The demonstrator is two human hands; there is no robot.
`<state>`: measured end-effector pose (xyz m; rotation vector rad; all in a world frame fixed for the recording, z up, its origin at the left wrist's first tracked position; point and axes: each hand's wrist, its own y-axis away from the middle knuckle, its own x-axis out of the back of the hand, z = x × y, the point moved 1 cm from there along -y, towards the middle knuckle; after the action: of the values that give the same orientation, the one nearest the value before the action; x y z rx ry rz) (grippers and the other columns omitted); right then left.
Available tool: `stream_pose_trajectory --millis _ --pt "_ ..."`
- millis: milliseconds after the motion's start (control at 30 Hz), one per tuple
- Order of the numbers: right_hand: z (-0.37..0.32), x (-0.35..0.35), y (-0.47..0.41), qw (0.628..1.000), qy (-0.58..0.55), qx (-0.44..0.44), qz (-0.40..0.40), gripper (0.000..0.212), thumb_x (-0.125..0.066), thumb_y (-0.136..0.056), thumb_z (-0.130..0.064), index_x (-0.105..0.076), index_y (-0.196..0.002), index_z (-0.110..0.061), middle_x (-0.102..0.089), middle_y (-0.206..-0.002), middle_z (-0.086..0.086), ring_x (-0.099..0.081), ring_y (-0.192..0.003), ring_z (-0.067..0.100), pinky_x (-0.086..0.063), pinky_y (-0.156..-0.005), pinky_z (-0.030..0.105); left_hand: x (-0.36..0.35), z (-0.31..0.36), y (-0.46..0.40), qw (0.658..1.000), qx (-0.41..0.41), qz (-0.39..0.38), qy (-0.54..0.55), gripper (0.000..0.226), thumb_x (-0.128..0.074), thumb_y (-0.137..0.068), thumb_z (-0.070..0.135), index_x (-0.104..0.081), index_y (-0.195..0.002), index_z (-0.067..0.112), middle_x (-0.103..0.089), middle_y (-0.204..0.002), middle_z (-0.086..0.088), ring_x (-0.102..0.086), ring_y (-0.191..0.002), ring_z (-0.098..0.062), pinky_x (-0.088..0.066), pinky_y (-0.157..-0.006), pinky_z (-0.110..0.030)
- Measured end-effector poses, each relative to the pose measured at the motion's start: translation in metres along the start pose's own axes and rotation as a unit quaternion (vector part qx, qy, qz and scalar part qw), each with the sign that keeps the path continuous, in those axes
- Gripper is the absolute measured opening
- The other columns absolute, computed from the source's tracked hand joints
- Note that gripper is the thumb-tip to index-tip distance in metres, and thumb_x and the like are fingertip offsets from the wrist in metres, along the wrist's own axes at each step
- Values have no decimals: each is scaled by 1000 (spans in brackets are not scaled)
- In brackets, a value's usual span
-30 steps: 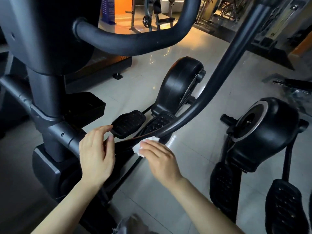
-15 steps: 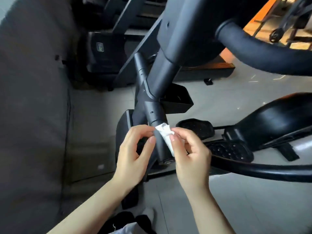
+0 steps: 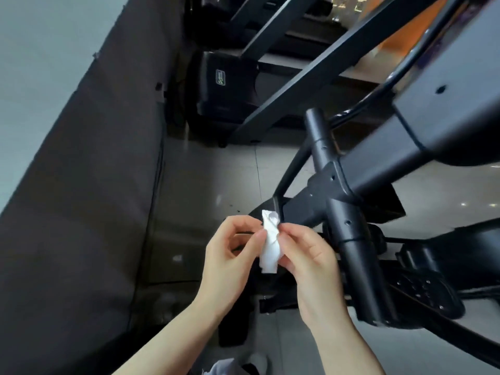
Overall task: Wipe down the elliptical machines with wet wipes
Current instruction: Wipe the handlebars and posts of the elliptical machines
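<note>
Both hands meet over the floor: my left hand [image 3: 230, 255] and right hand [image 3: 311, 263] each pinch the white wipe [image 3: 270, 247] hanging between them, just left of the black elliptical's post [image 3: 351, 234], beside a dark padded wall [image 3: 81, 185].

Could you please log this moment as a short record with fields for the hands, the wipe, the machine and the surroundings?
left hand: left hand pinches the left edge of the wipe
right hand: right hand pinches its right edge
wipe: white wet wipe, crumpled, held upright between both hands, off the machine
machine: black elliptical, upright post to the right of the hands, studded pedal lower right
surroundings: dark wall panel on the left, glossy tiled floor, another black machine behind
</note>
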<state>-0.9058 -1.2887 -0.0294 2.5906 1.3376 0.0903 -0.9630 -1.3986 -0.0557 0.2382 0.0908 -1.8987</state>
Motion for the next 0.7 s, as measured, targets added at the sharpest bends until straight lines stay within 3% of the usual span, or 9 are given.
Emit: stream_pose_trajectory --millis 100,200,333,433,500,600,700 --pt "-7 -49 -21 1000 -16 4 9 17 -63 -86 1 -70 -101 -6 -75 -94 10 -72 -88 21 -57 -74 28 39 11 -41 995 15 -94 -1 15 -66 -88 26 -71 -99 18 -73 -97 -3 -71 -90 -21 -56 -73 -30" --pt "-13 -96 -44 998 -8 8 60 19 -63 -87 3 -69 -104 -5 -75 -96 10 -71 -93 23 -59 -79 30 74 24 -91 986 35 -160 3 12 -68 -87 22 -73 -97 23 -74 -92 -6 -71 -84 -23 -51 -66 -23" --pt "-25 -137 -66 995 46 10 90 19 -62 -93 -6 -71 -107 -15 -75 -99 4 -71 -96 18 -57 -83 32 101 39 -141 980 51 -192 -1 10 -63 -95 9 -73 -96 10 -72 -79 -15 -69 -69 -29 -52 -62 -30" --pt "-34 -159 -79 988 107 38 100 20 -66 -91 -16 -72 -97 -33 -73 -101 -5 -70 -93 9 -55 -74 20 115 54 -164 972 79 -210 62 22 -63 -93 21 -68 -98 1 -68 -76 -27 -66 -67 -33 -53 -63 -30" --pt "-37 -170 -92 972 188 74 119 23 -69 -89 -19 -71 -92 -42 -69 -97 -13 -69 -88 6 -54 -72 18 121 59 -179 970 89 -214 76 24 -65 -88 22 -68 -98 0 -69 -73 -21 -67 -67 -35 -53 -63 -31" --pt "-40 -182 -111 957 246 90 127 22 -68 -88 -13 -74 -95 -33 -71 -92 -11 -69 -85 8 -55 -74 25 126 56 -200 970 113 -198 85 15 -67 -91 14 -69 -94 0 -72 -80 -20 -67 -68 -37 -53 -62 -34" --pt "-48 -190 -137 965 198 84 146 25 -63 -86 1 -73 -88 -22 -73 -82 -6 -69 -79 8 -54 -72 24 132 57 -229 965 158 -180 109 17 -68 -86 21 -72 -92 5 -71 -88 -20 -65 -75 -29 -54 -65 -36"
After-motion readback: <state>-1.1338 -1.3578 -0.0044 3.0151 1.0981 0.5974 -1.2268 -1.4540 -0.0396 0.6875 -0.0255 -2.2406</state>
